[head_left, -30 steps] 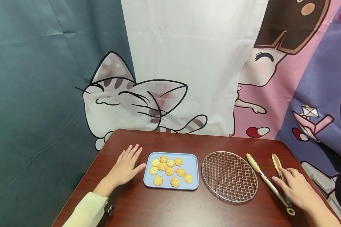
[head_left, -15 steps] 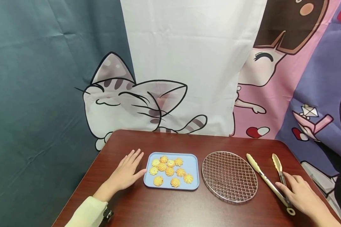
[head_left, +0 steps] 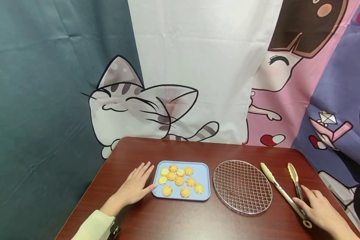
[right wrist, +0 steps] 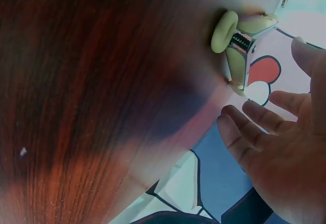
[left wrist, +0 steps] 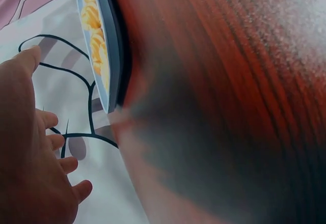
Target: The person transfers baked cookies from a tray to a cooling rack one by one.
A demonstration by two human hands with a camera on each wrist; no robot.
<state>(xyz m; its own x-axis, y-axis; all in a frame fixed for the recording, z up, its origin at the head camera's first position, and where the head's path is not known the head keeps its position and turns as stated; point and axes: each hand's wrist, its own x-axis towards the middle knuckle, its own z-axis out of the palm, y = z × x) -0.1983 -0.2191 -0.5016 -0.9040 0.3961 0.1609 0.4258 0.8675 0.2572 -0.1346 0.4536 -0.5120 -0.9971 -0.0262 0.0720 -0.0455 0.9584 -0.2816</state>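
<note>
Head view: on the table [head_left: 198, 218], a blue tray [head_left: 202, 170] holds 11 cookies [head_left: 179, 181]. A round wire rack [head_left: 242, 187] sits just right of it, then metal tongs [head_left: 284, 193] spread in a V. The left hand [head_left: 134, 187] is at the tray's left edge, fingers extended, its grip released. The right hand [head_left: 319, 208] partly covers the tongs' right arm.

Left wrist view: the thumb and fingers appear apart from the tray.

Right wrist view: loosely bent fingers grasp nothing; the tongs' ring end shows beside them, grip released.
</note>
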